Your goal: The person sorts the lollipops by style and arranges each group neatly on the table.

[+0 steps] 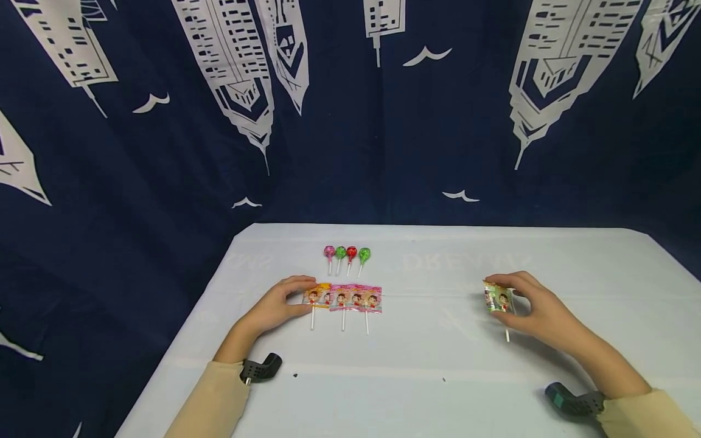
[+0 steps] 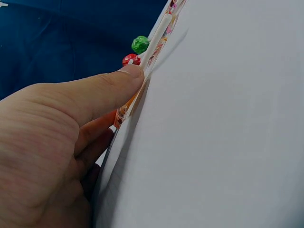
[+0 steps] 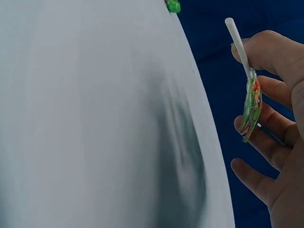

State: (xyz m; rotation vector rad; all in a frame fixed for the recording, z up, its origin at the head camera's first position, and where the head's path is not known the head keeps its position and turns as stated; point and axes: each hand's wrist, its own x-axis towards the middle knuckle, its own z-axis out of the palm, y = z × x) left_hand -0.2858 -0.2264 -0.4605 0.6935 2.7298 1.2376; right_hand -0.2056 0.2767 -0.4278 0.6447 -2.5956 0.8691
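Observation:
In the head view my left hand (image 1: 282, 304) pinches a flat-wrapped orange lollipop (image 1: 314, 295) at the left end of a row, thumb below and fingers above. Its white stick (image 2: 156, 40) shows beyond the thumb in the left wrist view. Beside it, pink-wrapped lollipops (image 1: 356, 298) lie edge to edge, sticks toward me. Off to the right, my right hand (image 1: 533, 307) grips a green-wrapped lollipop (image 1: 497, 298) between thumb and fingers. The right wrist view shows that green wrapper (image 3: 252, 107) edge-on, held above the table, with its stick passing the thumb.
Behind the row lie several round lollipops, including a pink one (image 1: 329, 250), a red one (image 1: 352, 252) and a green one (image 1: 364, 254). The white table (image 1: 416, 353) ends at a dark blue printed curtain (image 1: 350, 170). Small dark specks (image 1: 296, 375) dot the near surface.

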